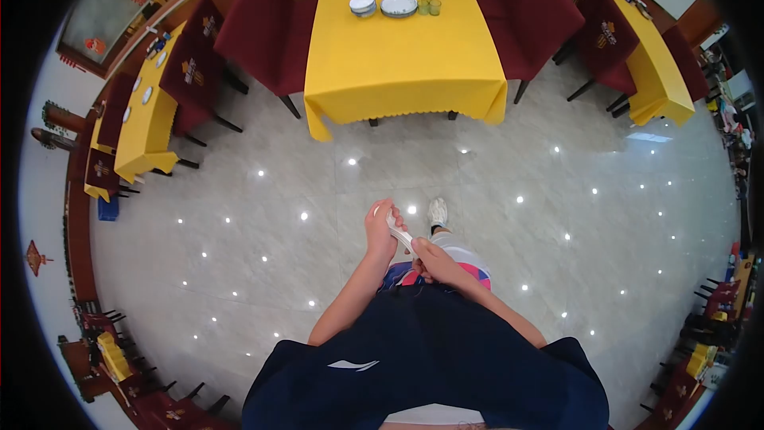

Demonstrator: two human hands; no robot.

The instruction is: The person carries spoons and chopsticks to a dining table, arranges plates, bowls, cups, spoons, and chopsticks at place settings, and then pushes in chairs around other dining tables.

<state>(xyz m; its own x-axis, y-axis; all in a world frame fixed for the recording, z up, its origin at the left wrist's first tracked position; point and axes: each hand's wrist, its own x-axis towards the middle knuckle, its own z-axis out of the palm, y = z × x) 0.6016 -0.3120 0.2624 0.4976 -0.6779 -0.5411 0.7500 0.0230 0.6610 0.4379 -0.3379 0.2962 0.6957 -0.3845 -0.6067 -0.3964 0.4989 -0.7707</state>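
Observation:
In front of my waist, both hands are closed on a few white soup spoons [400, 235], which look stacked together. My left hand [382, 227] wraps round their upper end, and its fingers hide much of that part. Lower and to the right, my right hand [434, 261] grips the other end between thumb and fingers. How many spoons there are I cannot tell. Ahead stands a table with a yellow cloth [406, 56], apart from my hands. On it are a stack of white bowls [363, 5], a stack of plates [399, 5] and several greenish glasses [430, 5].
Dark red chairs [267, 32] flank the table on the left, and more chairs [529, 12] stand on its right. Other yellow-covered tables [151, 123] line the left side, with another table [656, 72] at right. Shiny grey tiled floor [263, 215] lies between.

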